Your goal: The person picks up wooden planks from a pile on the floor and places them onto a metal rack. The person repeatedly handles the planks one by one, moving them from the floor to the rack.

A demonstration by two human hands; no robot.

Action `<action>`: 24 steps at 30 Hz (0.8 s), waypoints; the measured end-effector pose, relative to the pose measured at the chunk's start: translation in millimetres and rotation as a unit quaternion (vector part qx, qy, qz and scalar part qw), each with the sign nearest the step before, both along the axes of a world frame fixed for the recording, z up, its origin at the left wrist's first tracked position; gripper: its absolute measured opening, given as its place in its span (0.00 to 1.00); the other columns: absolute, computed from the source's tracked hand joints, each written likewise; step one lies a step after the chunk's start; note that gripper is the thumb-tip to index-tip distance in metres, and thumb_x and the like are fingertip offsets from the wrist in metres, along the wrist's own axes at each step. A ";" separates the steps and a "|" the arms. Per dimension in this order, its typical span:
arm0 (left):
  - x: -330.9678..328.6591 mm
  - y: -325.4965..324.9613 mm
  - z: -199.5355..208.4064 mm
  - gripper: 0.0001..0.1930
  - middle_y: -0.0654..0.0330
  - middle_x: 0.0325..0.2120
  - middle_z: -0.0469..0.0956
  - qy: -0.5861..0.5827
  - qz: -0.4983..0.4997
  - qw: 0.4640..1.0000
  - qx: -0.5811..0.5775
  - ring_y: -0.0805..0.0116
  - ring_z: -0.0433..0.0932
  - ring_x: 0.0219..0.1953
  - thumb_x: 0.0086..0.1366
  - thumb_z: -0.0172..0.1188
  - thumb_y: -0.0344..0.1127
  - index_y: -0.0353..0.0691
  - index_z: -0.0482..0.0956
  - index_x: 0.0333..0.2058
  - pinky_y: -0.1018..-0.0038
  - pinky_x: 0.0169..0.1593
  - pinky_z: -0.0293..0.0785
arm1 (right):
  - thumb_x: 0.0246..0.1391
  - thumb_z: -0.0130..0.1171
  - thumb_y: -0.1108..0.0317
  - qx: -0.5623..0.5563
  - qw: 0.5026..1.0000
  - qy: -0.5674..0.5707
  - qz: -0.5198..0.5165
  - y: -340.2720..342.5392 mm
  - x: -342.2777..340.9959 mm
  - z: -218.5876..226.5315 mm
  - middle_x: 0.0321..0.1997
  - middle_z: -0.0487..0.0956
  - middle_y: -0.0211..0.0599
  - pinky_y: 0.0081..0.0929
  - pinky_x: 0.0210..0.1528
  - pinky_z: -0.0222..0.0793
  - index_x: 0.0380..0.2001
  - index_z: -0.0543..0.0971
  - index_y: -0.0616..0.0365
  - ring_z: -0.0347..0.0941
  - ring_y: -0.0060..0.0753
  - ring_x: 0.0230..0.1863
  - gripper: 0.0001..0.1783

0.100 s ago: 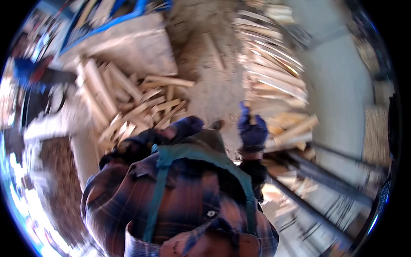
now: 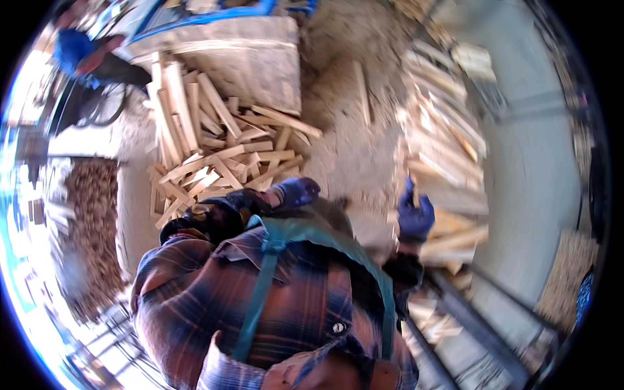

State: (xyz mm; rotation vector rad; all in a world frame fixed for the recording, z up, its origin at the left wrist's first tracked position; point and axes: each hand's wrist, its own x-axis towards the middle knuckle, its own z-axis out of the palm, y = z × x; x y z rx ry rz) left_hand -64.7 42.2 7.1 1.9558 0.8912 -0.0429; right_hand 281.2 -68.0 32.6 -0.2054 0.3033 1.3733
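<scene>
My right hand (image 2: pixel 416 216), in a blue-purple glove, is held over the near left edge of a stack of split wood pieces (image 2: pixel 448 123). Its index finger and thumb point up and apart, and I see nothing between them. In front of my waist is my left hand (image 2: pixel 296 192), gloved alike, with its fingers curled in and nothing visible in them. Just beyond it lies a loose heap of cut wood sticks (image 2: pixel 227 146), which it appears not to touch. A dark patterned sleeve covers my left forearm.
Behind the heap stands a wooden panel (image 2: pixel 240 62) with a blue metal frame (image 2: pixel 214 14). One stick (image 2: pixel 362 93) lies on the dusty floor between heap and stack. Dark metal bars (image 2: pixel 478 325) are at my near right. Another person (image 2: pixel 84 55) in blue is far left.
The whole view has swung, so heap, stack and person appear further right and the picture is sharper. My two hands keep nearly the same poses.
</scene>
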 end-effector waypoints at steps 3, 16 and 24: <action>25.0 14.8 -49.3 0.16 0.55 0.35 0.77 -0.083 0.035 0.991 0.099 0.58 0.75 0.38 0.56 0.61 0.42 0.39 0.78 0.39 0.67 0.44 0.73 | 0.60 0.43 0.67 -0.069 0.997 -0.015 -0.005 23.8 99.8 -72.4 0.61 0.64 0.54 0.40 0.63 0.61 0.57 0.59 0.75 0.61 0.44 0.63 0.26; -110.4 356.8 90.8 0.41 0.52 0.57 0.66 0.170 0.629 0.691 0.315 0.56 0.66 0.58 0.52 0.64 0.57 0.46 0.60 0.61 0.65 0.60 0.62 | 0.60 0.48 0.61 -0.246 0.918 -0.093 0.298 228.2 64.5 -120.9 0.45 0.80 0.39 0.40 0.51 0.72 0.44 0.78 0.57 0.77 0.38 0.45 0.16; -258.0 544.3 76.6 0.43 0.57 0.56 0.68 0.274 0.620 0.662 0.320 0.57 0.63 0.60 0.49 0.58 0.67 0.50 0.62 0.59 0.61 0.61 0.56 | 0.61 0.47 0.54 -0.266 0.794 -0.155 0.525 370.3 -35.9 -75.2 0.50 0.77 0.41 0.43 0.53 0.70 0.51 0.74 0.53 0.74 0.42 0.50 0.21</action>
